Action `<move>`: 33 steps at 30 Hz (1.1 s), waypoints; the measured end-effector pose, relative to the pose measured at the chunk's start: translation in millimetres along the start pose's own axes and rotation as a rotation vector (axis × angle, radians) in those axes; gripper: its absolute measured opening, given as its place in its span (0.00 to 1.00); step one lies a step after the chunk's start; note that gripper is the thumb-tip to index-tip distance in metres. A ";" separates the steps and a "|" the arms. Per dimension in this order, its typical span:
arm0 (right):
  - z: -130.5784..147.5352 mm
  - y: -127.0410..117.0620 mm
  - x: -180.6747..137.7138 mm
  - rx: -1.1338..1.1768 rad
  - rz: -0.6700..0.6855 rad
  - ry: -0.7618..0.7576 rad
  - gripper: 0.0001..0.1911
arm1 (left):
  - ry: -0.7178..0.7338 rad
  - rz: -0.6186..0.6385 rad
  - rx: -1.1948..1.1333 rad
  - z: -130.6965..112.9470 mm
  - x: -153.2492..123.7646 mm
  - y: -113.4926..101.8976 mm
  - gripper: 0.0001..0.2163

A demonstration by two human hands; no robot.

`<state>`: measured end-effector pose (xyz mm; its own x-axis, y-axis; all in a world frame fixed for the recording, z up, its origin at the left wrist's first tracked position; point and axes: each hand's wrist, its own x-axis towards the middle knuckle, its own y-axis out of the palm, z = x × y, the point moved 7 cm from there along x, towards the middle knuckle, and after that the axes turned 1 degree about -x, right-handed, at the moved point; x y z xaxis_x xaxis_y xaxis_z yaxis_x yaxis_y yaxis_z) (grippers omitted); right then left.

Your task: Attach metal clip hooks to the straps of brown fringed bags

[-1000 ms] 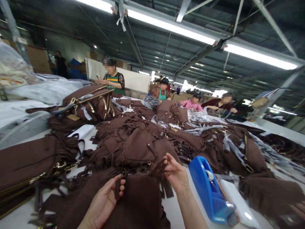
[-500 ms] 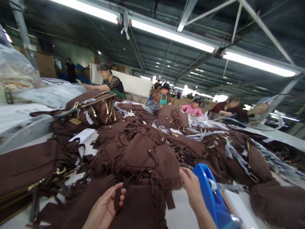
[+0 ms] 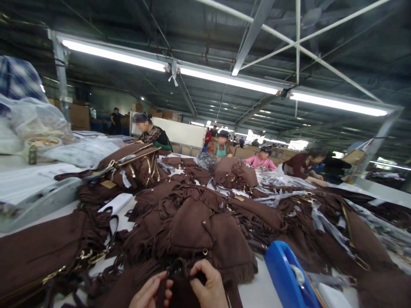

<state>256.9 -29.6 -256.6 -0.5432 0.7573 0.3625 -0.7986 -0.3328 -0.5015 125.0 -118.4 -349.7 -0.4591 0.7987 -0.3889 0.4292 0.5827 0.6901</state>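
At a crowded white bench (image 3: 252,293), a person's two hands work low at the near side; read the clock from them, twelve pointing away. The left hand (image 3: 152,291) pinches one dark brown strip (image 3: 161,293); the right hand (image 3: 208,284), just beside it, is curled narrow with thumb and forefinger close together, and I cannot tell what it grips. One brown bag (image 3: 182,295) lies directly beneath them. More fringed brown bags (image 3: 191,226) pile up from nine through two o'clock, overlapping too much to count. There is one blue tape dispenser (image 3: 285,273) at three o'clock, and two flat white objects: one (image 3: 118,202) at half past ten, another (image 3: 334,296) beyond the dispenser. Four co-workers face the heap: green apron (image 3: 163,141) at eleven, teal apron (image 3: 221,149) and pink top (image 3: 260,161) between twelve and one, maroon top (image 3: 297,165) between one and two.

Room to move is tight: a wedge of bench shows between the bags and the dispenser's edge. Half a second ago the right hand was out by that dispenser; now it has come in beside the left, and the view is tipped higher.
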 end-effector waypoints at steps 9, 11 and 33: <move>31.6 0.7 -39.4 -0.005 -0.263 -0.187 0.10 | 0.359 0.097 0.294 -12.7 -24.5 53.9 0.19; 26.1 3.9 -40.4 0.069 -0.283 -0.128 0.10 | 0.384 0.131 0.449 -4.0 -27.0 60.0 0.17; -42.1 -31.3 -41.1 1.349 -0.302 0.562 0.14 | -0.014 -0.083 -0.303 4.5 -23.5 19.9 0.12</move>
<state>315.1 -26.6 -288.9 -0.4002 0.8982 -0.1820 -0.6622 -0.1461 0.7349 147.9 -124.9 -329.6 -0.4710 0.7536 -0.4585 0.1387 0.5766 0.8052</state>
